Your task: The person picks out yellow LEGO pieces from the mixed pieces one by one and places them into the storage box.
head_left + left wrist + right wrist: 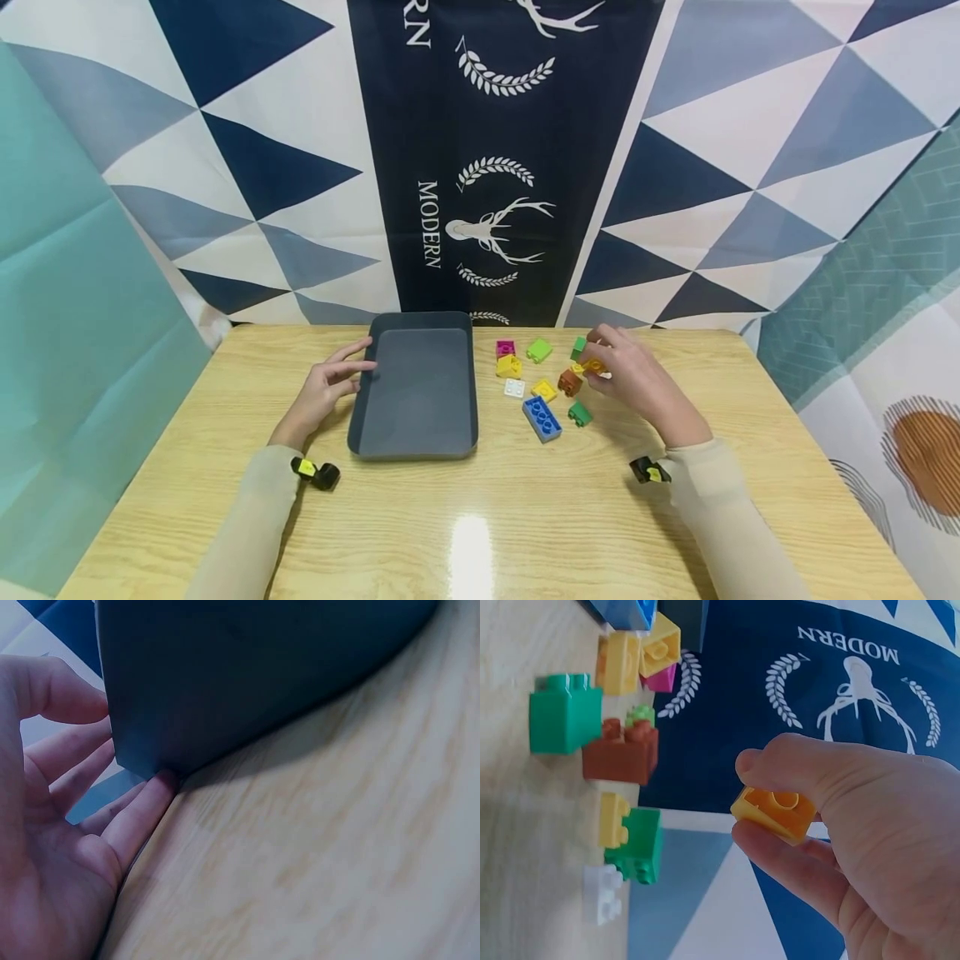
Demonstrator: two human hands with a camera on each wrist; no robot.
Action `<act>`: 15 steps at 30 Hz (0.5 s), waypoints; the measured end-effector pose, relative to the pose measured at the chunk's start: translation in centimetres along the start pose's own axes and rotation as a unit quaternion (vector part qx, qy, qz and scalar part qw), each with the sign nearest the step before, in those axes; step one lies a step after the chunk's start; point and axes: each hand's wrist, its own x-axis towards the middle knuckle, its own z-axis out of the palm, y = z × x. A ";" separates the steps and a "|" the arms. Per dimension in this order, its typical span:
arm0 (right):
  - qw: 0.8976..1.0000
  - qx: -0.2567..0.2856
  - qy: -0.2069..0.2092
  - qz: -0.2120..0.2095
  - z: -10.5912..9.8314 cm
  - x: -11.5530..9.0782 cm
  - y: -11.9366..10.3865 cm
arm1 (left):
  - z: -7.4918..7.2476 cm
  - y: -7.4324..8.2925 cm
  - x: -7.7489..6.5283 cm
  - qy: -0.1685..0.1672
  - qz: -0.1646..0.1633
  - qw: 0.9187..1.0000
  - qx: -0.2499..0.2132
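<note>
My right hand (626, 371) pinches a yellow-orange toy building brick (776, 814) between thumb and fingers, raised off the table, its hollow underside showing in the right wrist view. Just left of it lie a brown brick (570, 382), a small yellow brick (577, 368) and a green brick (579, 348). My left hand (321, 396) is at the left side of a dark grey tray (420, 392). In the left wrist view its thumb and fingertips touch the tray's outer wall (225, 675), with the fingers only slightly bent.
Between tray and right hand lie a blue brick (542, 418), a second green brick (580, 414), a white brick (514, 388), yellow bricks (508, 367), a magenta brick (506, 347) and a lime brick (538, 350). A patterned cloth (510, 167) hangs behind the wooden table (390, 533).
</note>
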 end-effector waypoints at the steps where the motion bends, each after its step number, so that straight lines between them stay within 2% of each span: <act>1: 1.000 0.002 -0.002 0.000 0.1 0.0 -0.1 | 0.0 0.0 0.0 -0.001 0.001 1.000 -0.001; 8: 1.000 0.012 -0.004 -0.001 0.9 0.0 -0.5 | 0.2 0.0 0.1 -0.006 0.003 1.000 -0.009; 15: 1.000 0.016 -0.023 0.012 0.9 1.1 -0.6 | 0.1 0.0 -0.1 0.000 -0.004 1.000 -0.001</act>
